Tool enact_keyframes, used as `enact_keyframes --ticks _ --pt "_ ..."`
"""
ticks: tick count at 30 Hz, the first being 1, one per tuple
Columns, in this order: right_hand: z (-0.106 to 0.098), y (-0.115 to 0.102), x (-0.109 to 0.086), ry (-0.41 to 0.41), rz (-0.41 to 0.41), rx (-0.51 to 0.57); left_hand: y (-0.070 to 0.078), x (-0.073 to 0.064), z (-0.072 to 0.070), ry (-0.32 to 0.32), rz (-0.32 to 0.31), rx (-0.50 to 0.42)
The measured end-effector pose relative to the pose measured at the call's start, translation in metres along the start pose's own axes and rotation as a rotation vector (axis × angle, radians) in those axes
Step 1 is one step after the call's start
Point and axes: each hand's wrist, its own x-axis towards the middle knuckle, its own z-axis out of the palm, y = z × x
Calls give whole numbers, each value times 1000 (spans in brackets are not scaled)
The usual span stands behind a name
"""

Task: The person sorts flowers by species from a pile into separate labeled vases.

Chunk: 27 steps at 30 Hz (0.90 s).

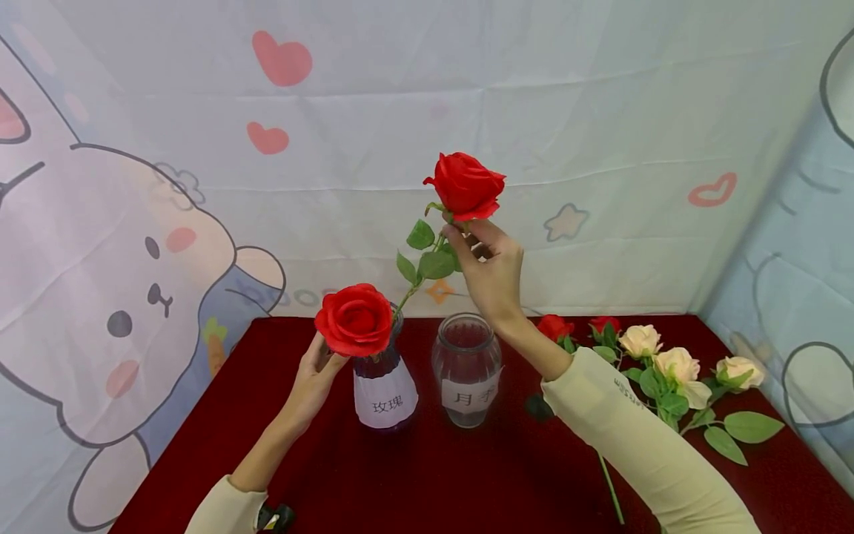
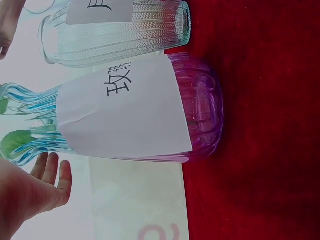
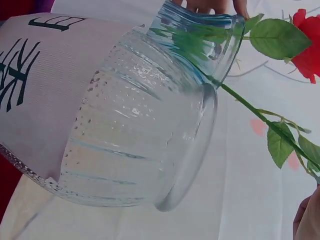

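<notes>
My right hand (image 1: 492, 271) pinches a red rose (image 1: 467, 185) by its stem just under the bloom. The stem slants down, its lower end inside the mouth of a blue-necked, purple-bottomed glass vase (image 2: 205, 110) with a white paper label (image 1: 387, 400). Another red rose (image 1: 355, 320) stands in that vase, its bloom hiding part of the rim. Beside the vase's neck is my left hand (image 2: 35, 190), fingers loosely extended; whether they touch the glass I cannot tell. Right of this vase stands a clear ribbed glass vase (image 3: 135, 125), also labelled.
On the right of the dark red tabletop (image 1: 467, 482) lie several cream roses (image 1: 677, 366) and red roses (image 1: 555, 326), partly behind my right sleeve (image 1: 620, 415). A small black object (image 1: 283, 517) sits by my left sleeve. A printed cloth backdrop (image 1: 373, 148) rises behind.
</notes>
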Motion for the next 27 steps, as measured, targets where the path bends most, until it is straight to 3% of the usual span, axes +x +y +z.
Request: enact_keyframes --ticks 12,17,23,27 --pt "20 11 -21 -294 55 -78 1 0 1 2 -28 1" --pt "26 10 -28 -419 88 -106 0 1 4 1 -9 -22" --pt "35 11 -33 -500 120 -152 -2 1 6 9 14 -44" --pt "43 12 -37 -546 106 -272 -2 0 4 18 19 -51"
